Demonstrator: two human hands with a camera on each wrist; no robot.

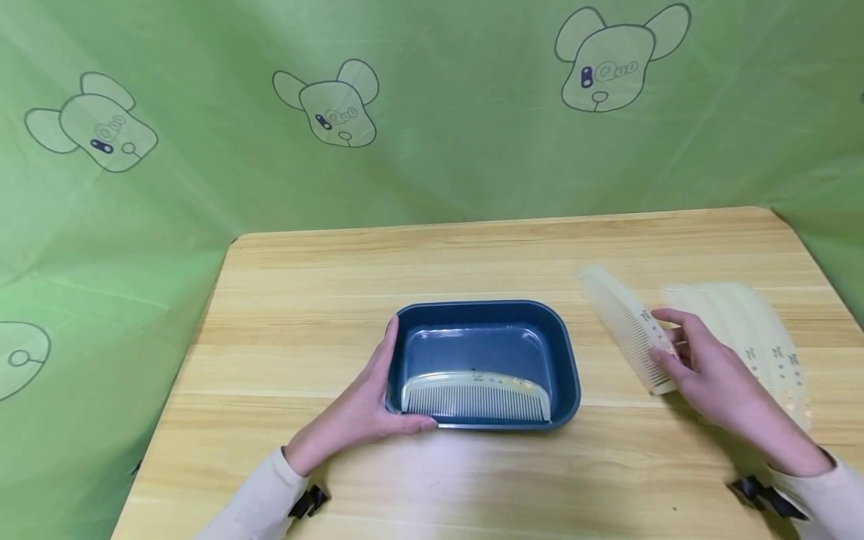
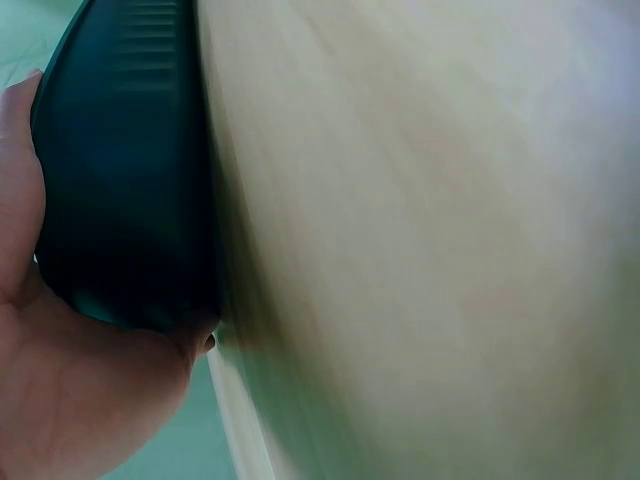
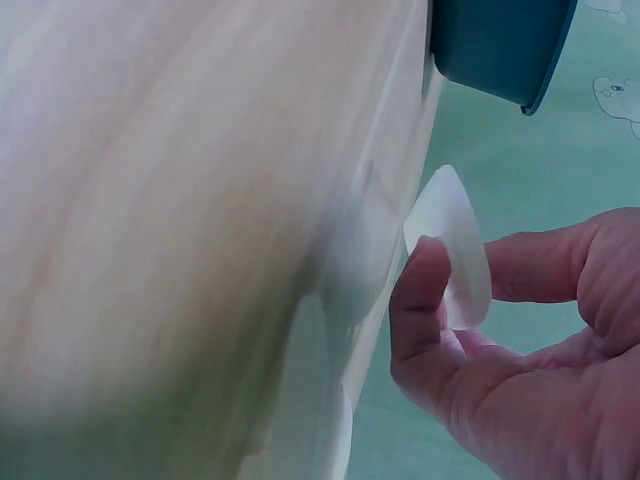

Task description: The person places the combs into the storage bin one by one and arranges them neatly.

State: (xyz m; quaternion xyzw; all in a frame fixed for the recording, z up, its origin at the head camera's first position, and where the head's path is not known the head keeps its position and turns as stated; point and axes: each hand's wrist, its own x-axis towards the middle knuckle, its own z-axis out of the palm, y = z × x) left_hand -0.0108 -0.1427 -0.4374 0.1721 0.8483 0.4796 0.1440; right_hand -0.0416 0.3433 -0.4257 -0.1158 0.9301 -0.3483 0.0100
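Note:
My left hand (image 1: 374, 401) grips the near left corner of a dark blue plastic tray (image 1: 574, 367), thumb along the front rim and fingers up the left side. Inside the tray, against its front wall, lies a pale comb (image 1: 475, 394) with its teeth toward me. To the right of the tray, my right hand (image 1: 709, 367) pinches another pale comb (image 1: 624, 319) between thumb and fingers; its teeth face left. In the right wrist view this comb (image 3: 450, 250) is seen end-on, tilted over the table. Beneath and beside that hand lie several more combs (image 1: 736, 315), fanned in an overlapping row.
The light wood table (image 1: 324, 300) carries the tray near its middle and the fanned combs toward its right edge. Green cloth (image 1: 445, 172) with printed animal heads hangs behind and at both sides. Black straps (image 1: 309, 501) sit at both sleeves.

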